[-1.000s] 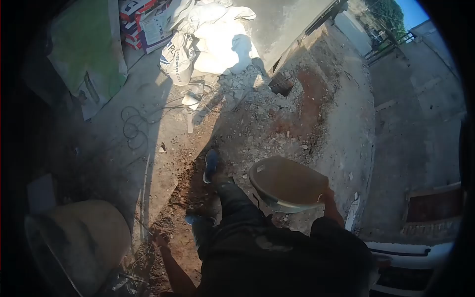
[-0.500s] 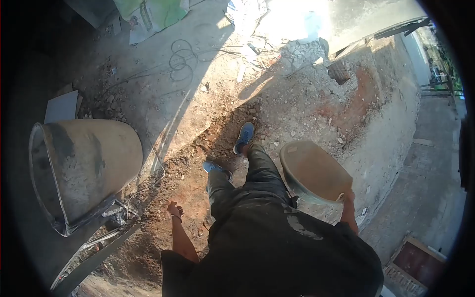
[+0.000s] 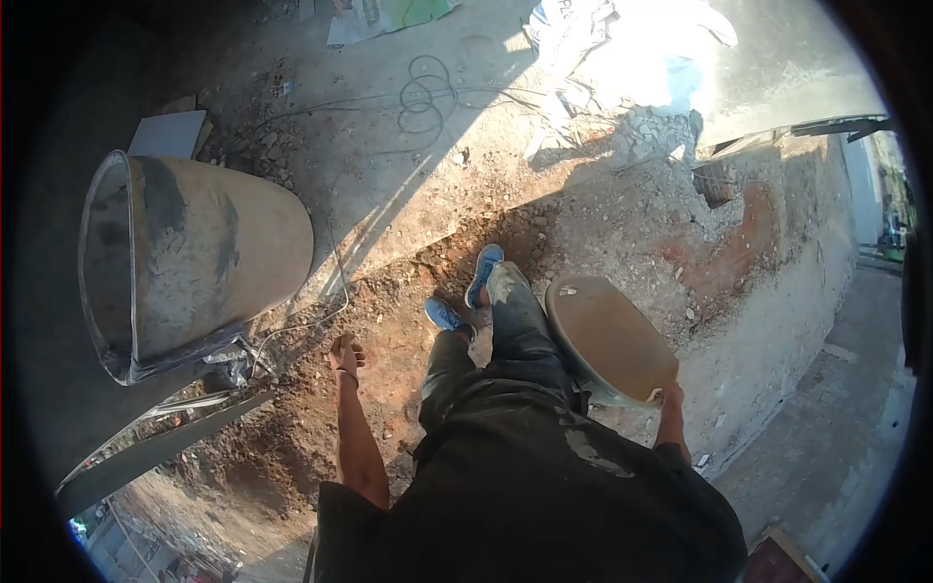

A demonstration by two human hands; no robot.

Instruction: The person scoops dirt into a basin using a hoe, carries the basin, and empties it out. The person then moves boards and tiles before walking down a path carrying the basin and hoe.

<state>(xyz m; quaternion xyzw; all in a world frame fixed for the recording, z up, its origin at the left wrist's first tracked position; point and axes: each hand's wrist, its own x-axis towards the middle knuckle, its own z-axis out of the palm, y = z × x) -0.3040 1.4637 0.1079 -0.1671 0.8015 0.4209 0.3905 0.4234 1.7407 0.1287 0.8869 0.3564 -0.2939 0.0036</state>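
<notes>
My right hand (image 3: 672, 395) is closed on the near rim of an oval, dusty brown tub (image 3: 614, 335), at a cut-out handle hole. The tub hangs tilted beside my right leg, its inside facing up towards me. A second handle hole shows at its far end. My left hand (image 3: 347, 356) hangs free over loose reddish soil (image 3: 384, 389), its fingers loosely bent and apart, holding nothing. A cord or bracelet circles that wrist. Both my feet, in blue shoes (image 3: 483, 274), stand on the dirt.
A large barrel-like container (image 3: 219, 248) lies on its side at left, with a thin cable (image 3: 340, 301) and a long flat strip (image 3: 165, 457) near it. Coiled wire (image 3: 425, 102) lies ahead. Rubble (image 3: 651, 136) and a bucket-like object (image 3: 714, 183) sit ahead right, before a low ledge.
The view has turned, so the barrel, wire and rubble sit higher and further right. My right hand still grips the tub; my left hand still hangs free.
</notes>
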